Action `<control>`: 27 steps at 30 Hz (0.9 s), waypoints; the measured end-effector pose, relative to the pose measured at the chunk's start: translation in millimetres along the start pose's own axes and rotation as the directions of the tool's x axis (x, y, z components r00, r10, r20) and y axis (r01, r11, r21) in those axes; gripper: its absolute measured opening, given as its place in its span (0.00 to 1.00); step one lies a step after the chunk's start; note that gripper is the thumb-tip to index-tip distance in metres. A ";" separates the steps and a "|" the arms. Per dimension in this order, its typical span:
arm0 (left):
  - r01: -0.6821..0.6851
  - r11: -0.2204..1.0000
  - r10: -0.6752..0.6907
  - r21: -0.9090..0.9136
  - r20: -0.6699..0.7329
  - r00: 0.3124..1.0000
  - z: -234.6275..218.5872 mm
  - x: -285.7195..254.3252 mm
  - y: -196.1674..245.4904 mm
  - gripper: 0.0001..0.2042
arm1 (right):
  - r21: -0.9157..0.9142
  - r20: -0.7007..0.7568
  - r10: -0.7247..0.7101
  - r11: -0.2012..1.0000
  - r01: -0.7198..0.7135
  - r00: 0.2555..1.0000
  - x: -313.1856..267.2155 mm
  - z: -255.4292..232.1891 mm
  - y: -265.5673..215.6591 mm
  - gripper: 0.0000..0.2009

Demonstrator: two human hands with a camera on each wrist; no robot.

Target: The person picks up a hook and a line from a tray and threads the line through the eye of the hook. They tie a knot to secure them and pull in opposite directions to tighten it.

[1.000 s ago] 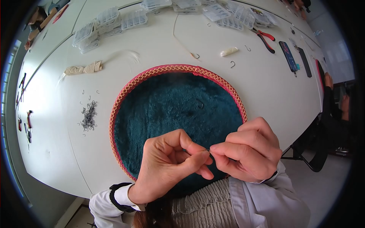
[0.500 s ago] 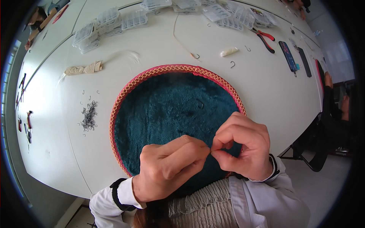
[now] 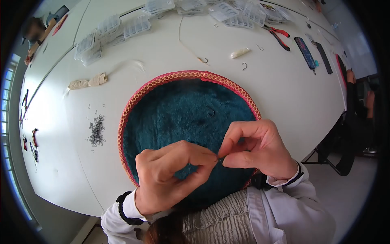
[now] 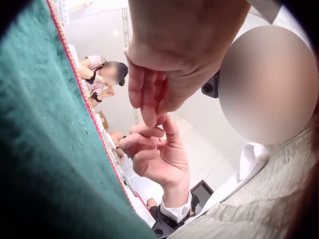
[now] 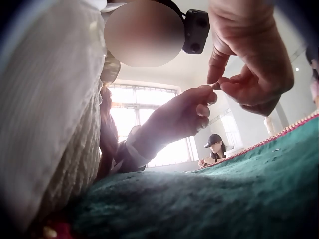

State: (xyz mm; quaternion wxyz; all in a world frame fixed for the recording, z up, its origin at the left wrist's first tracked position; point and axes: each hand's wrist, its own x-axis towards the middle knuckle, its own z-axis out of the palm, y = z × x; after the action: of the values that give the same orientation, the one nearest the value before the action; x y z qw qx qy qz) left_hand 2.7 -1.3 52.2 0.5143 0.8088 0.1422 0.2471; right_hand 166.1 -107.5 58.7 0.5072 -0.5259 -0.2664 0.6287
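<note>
While both hands meet above teal mat [image 3: 174, 118]: left hand [image 3: 168, 175], right hand [image 3: 258, 148] fingertips pinching tiny hook [image 3: 219, 159] between them (axis unclear).

a long white bench [image 3: 284, 93] fills most of the head view, curving from the lower left up to the upper right, with a grey floor [image 3: 349, 195] showing past its edge at the lower right. a strip of bright windows [image 3: 8, 122] runs down the far left edge of that view. in the right wrist view a large window [image 5: 149, 124] glows with daylight at the centre, under a pale ceiling [image 5: 199, 67].
</note>
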 end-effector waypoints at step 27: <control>0.448 0.808 -0.440 -0.383 0.115 0.891 4.6 -3.2 13.0 0.04 | -0.895 0.416 -0.796 -0.272 0.354 0.440 -3.1 9.8 11.1 0.08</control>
State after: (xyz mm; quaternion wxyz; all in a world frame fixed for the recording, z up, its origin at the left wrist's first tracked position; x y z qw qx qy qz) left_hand 2.2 -12.0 61.5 0.7131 0.6334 0.2683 0.1355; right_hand 152.8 -112.2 53.3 0.3258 -0.5977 -0.7172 -0.1493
